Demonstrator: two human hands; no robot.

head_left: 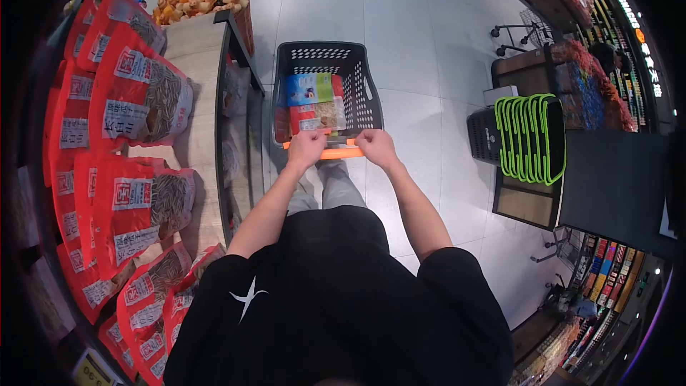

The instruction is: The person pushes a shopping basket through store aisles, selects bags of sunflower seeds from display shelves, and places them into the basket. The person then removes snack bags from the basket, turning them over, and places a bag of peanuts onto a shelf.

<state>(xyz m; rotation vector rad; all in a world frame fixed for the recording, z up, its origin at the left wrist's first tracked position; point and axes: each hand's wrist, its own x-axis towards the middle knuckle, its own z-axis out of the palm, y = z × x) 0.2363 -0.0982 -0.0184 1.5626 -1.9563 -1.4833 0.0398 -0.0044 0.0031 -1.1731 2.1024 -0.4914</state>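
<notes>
Two bare hands grip the orange handle (341,152) of a black perforated shopping basket (363,93), which is in front of the person's legs (341,184). The left hand (307,149) is closed, its fingers curled over the handle's left part; the right hand (375,149) is closed the same way near the other end. That spacing probably shares the load between both arms and helps hold the basket level and square to the body. Inside, a blue-and-green packet (314,89) lies just beyond a red packet (309,116), both towards the basket's left side, so the weight may sit slightly off centre. Whether the basket's base touches the tiled floor (405,36) cannot be told. The tightest edge is on the left, where the dark frame (246,57) of the wood-topped table (204,64) stands near the basket's rim and could catch it; red bags of sunflower seeds (139,93) are piled on that side. More room lies ahead and to the right, where floor separates the basket from the stacked baskets with green handles (529,139).
</notes>
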